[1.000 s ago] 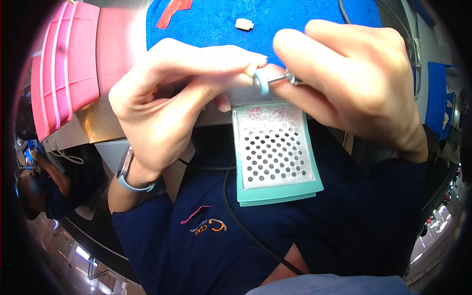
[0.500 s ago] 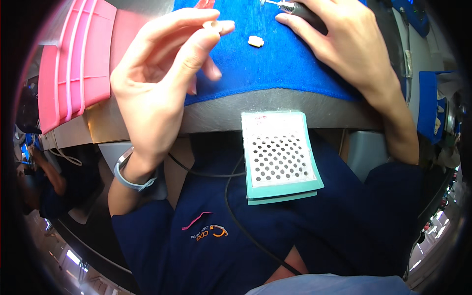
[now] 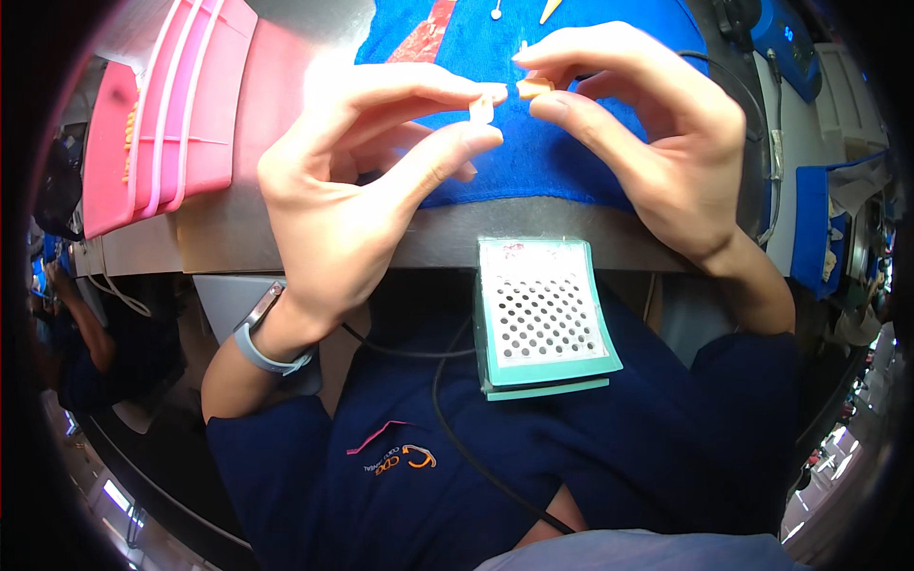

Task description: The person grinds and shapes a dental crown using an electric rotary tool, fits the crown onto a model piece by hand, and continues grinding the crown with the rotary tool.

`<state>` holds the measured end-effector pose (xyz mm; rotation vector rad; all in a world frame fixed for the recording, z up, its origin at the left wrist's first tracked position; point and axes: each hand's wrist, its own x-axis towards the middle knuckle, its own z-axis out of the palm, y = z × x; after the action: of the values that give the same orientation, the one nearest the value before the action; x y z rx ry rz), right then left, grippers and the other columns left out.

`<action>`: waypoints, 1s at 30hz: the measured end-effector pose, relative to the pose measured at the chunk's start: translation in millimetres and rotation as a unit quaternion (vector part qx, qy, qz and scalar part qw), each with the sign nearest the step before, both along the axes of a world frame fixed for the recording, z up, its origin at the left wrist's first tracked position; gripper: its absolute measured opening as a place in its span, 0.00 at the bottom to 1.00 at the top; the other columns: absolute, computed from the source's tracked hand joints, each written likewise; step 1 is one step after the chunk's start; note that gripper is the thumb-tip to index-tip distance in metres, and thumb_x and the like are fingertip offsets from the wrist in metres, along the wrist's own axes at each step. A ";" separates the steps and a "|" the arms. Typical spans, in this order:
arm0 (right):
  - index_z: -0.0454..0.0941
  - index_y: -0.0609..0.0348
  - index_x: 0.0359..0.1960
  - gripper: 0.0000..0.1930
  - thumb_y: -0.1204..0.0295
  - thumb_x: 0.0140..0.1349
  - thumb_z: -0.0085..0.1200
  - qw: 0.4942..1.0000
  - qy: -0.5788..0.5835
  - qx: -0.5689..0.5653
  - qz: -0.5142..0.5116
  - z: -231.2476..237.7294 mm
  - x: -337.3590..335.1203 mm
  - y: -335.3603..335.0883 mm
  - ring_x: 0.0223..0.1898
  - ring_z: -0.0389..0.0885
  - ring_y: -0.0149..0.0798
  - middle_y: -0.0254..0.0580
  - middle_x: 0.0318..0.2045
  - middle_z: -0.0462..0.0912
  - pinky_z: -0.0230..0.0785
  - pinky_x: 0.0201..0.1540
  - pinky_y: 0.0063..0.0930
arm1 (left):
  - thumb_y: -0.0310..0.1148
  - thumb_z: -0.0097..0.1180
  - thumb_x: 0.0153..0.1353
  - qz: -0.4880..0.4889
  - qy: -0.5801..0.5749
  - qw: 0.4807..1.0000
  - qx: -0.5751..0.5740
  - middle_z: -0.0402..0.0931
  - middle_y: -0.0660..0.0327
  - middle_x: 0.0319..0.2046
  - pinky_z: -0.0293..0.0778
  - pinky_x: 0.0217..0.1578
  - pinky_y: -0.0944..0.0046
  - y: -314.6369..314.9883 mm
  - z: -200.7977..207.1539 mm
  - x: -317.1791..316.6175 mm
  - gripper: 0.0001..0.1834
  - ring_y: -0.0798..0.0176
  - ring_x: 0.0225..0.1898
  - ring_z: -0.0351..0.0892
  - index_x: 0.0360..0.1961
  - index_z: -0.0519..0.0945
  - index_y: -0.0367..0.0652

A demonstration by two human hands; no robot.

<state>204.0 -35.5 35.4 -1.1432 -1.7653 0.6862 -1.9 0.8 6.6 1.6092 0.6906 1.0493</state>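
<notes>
Between the thumb and fingertips of my left hand (image 3: 352, 171) is a small white dental crown (image 3: 483, 109). My right hand (image 3: 657, 124) pinches a tan tooth die (image 3: 533, 88). The two pieces are held close together but apart, above a blue towel (image 3: 543, 171) on the bench. A slim pale tip shows just past my right fingers; what it belongs to is hidden.
On the left stands a pink ribbed tray (image 3: 205, 124). A red piece (image 3: 424, 36) and an orange pointed thing (image 3: 550, 9) lie on the towel. A teal-framed perforated box (image 3: 547, 314) projects at the bench edge. Right are a blue control unit (image 3: 790, 48) and blue bin (image 3: 814, 228).
My right hand has let go of the rotary handpiece and picked the tan die up off the towel. My left hand has moved right with the crown, bringing the hands closer together.
</notes>
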 end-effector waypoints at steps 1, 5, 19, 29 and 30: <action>0.78 0.70 0.41 0.11 0.86 0.56 0.58 0.997 0.068 -0.031 0.009 0.7 2.7 -3.7 0.43 0.81 0.36 0.47 0.40 0.80 0.75 0.46 0.25 | 0.17 0.60 0.56 -0.004 0.003 1.000 -0.003 0.82 0.53 0.38 0.69 0.24 0.77 -0.3 -0.3 -0.3 0.14 0.70 0.28 0.81 0.44 0.75 0.36; 0.78 0.71 0.39 0.11 0.89 0.53 0.59 0.995 0.063 -0.025 0.073 -1.0 6.3 -3.5 0.42 0.81 0.39 0.50 0.39 0.80 0.75 0.48 0.28 | 0.16 0.60 0.55 -0.023 0.004 0.999 0.035 0.82 0.53 0.37 0.75 0.28 0.75 -0.1 -2.4 1.9 0.12 0.69 0.30 0.81 0.41 0.77 0.34; 0.79 0.70 0.39 0.15 0.89 0.48 0.62 0.992 0.043 -0.011 0.114 1.5 3.8 -6.1 0.38 0.82 0.37 0.49 0.38 0.82 0.75 0.41 0.27 | 0.14 0.61 0.53 -0.054 -0.001 0.997 0.062 0.82 0.52 0.39 0.74 0.29 0.75 2.3 -7.8 -3.6 0.12 0.68 0.33 0.81 0.39 0.79 0.33; 0.79 0.69 0.40 0.18 0.87 0.44 0.66 0.967 0.137 -0.186 0.107 -1.1 5.7 -8.4 0.37 0.81 0.33 0.43 0.35 0.81 0.76 0.41 0.25 | 0.14 0.58 0.55 -0.112 -0.026 0.993 0.034 0.81 0.55 0.34 0.70 0.26 0.77 3.7 -5.9 -4.3 0.12 0.69 0.31 0.79 0.41 0.81 0.33; 0.79 0.69 0.40 0.18 0.87 0.44 0.67 0.964 0.142 -0.198 0.102 -2.1 6.2 -9.1 0.37 0.81 0.32 0.43 0.35 0.81 0.76 0.41 0.25 | 0.14 0.58 0.55 -0.113 -0.027 0.993 0.034 0.81 0.55 0.34 0.70 0.26 0.77 3.9 -6.0 -3.8 0.12 0.69 0.31 0.79 0.41 0.81 0.33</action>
<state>210.2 -44.6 33.4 -1.0608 -1.5508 1.3075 -5.7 4.7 0.6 1.6669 0.4282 0.9550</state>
